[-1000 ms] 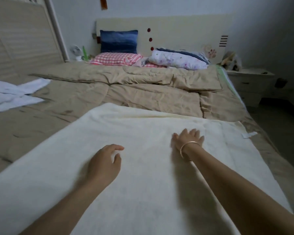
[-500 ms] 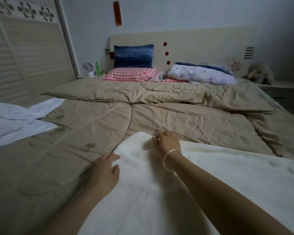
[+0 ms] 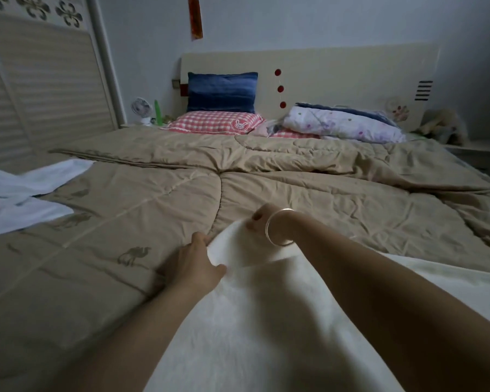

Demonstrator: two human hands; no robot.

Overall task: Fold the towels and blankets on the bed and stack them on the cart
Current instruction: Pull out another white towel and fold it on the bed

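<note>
Grip: both hands closed on one cream towel [image 3: 252,321]. The left hand [image 3: 190,264] takes the towel's left edge, thumb on top, with the fingers apparently tucked beneath. The right hand [image 3: 258,219], a bangle [image 3: 279,227] at its wrist, pinches the far corner and holds it raised off the bedding. Purpose, as judged: the lifted corner gives a free edge to carry over for a fold, while the left hand pins the side so the cloth does not slide. Towel: spread across the near part of the bed, its bulk flat under both forearms; not yet folded. Underlay: tan quilt [image 3: 294,193], rumpled, covering the bed. Left margin: white cloth [image 3: 17,193], loose and unfolded, well apart from the hands, probably awaiting its turn. Far end: red checked pillow [image 3: 215,124]; blue pillow [image 3: 222,91] upright behind it; floral bedding bundle [image 3: 343,124] beside these; all against the headboard [image 3: 337,72]. Cart: not in view.
</note>
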